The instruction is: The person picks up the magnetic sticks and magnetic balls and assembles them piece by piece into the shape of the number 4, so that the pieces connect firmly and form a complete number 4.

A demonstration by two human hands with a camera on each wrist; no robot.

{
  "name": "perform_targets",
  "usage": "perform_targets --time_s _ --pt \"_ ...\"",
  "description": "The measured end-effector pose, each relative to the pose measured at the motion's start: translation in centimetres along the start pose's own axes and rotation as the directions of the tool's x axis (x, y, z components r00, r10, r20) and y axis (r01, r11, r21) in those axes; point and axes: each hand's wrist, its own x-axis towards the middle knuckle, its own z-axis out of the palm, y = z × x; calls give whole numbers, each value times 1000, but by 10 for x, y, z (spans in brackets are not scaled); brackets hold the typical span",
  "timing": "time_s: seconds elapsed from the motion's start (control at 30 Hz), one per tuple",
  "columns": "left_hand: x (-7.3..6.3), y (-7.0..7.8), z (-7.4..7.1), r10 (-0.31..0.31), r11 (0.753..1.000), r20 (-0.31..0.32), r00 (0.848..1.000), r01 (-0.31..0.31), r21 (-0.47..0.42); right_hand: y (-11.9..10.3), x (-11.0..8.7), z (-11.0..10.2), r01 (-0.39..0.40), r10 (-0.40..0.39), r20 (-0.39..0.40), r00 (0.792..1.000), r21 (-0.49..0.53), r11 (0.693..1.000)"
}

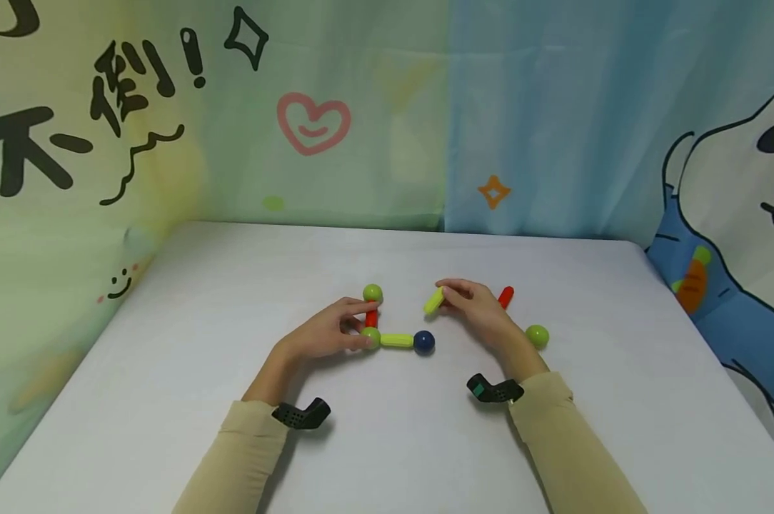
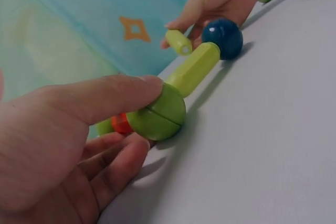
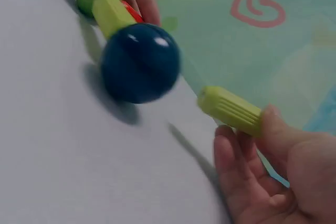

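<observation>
My left hand holds an L of joined magnetic balls and rods at its corner. Its thumb lies on the green corner ball, the other fingers along the red rod, which leads up to another green ball. From the corner a yellow-green rod runs right to a dark blue ball. My right hand pinches a second yellow-green rod by one end, between thumb and fingers. That rod is raised above the table, its free end pointing towards the blue ball, with a gap between them.
Beyond my right hand lies another red rod, partly hidden by the hand. A loose green ball sits beside the right wrist. The white table meets printed curtains at its back and sides.
</observation>
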Motion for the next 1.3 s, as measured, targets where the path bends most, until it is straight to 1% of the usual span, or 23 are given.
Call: perform_targets --time_s 0.03,0.1,0.2,0.3,0.47,0.67,0.9,1.3 --pt "1 -1 0 -2 1000 -4 1000 2 3 2 -1 3 -5 6 -24 1000 51 999" --pt "1 -2 0 -1 1000 -14 1000 1 9 4 -1 7 -2 9 -62 998 121 993" --pt "2 -5 1 11 1000 -26 1000 -11 19 7 -2 8 13 4 -105 994 158 987" --pt "1 -6 1 25 1000 -37 999 -24 19 9 -1 10 26 -9 -133 991 132 991" --pt "-1 -7 0 38 999 -69 997 -36 23 7 -2 17 53 -43 -144 989 70 996" --pt "0 -9 1 49 999 -70 996 -49 10 7 -5 19 37 -31 -156 987 34 999" --pt "3 -10 4 48 999 -62 997 -48 -11 8 -8 18 37 -33 -155 987 27 999" --pt "1 -7 4 57 998 -65 996 -57 7 5 -9 20 34 -31 -116 993 29 999"
